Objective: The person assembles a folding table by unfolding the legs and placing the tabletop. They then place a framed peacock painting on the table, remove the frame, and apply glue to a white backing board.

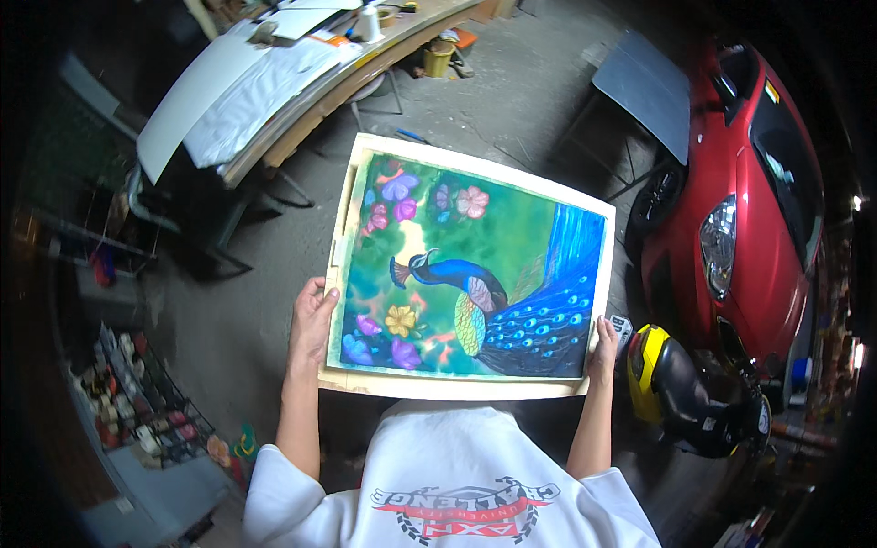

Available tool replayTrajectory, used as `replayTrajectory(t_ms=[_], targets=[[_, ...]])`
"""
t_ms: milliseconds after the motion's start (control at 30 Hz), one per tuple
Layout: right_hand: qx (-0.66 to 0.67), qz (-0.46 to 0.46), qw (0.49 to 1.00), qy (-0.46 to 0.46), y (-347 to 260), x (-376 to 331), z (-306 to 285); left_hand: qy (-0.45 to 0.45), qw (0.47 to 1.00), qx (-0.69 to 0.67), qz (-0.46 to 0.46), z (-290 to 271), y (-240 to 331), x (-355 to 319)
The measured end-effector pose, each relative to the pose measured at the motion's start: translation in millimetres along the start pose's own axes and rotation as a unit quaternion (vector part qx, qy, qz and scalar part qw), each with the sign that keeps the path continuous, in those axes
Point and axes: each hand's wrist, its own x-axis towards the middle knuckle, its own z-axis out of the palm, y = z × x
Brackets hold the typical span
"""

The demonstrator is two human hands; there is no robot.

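Observation:
A painting of a blue peacock among flowers point(512, 265) lies face up between my hands, set in a pale wooden frame point(438, 385). Around its left edge, my left hand point(313, 315) is closed, with the thumb on the front. My right hand point(603, 343) grips the lower part of the right edge, thumb also on the front. The picture is held in front of my white shirt, turned slightly clockwise. The fingers behind the frame are hidden.
A long workbench point(301, 123) with sheets and a white bottle point(369, 25) stands at the far left. A grey folding table point(644, 96), a red car point(758, 219) and a yellow-black motorcycle point(685, 388) are on the right. A rack of small containers point(137, 393) sits lower left.

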Motion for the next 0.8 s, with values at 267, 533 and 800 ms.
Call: replayTrajectory(t_ms=[267,533,800], targets=[[0.059,0.065,0.996,-0.003,-44,25,3,0.026,0.999,0.038,0.024,49,42,24],[0.027,0.014,0.999,-0.017,-62,34,22,0.003,1.0,0.002,0.028,46,51,48],[0.046,0.043,0.998,0.012,-87,32,23,0.017,0.999,0.041,0.025,60,66,54]])
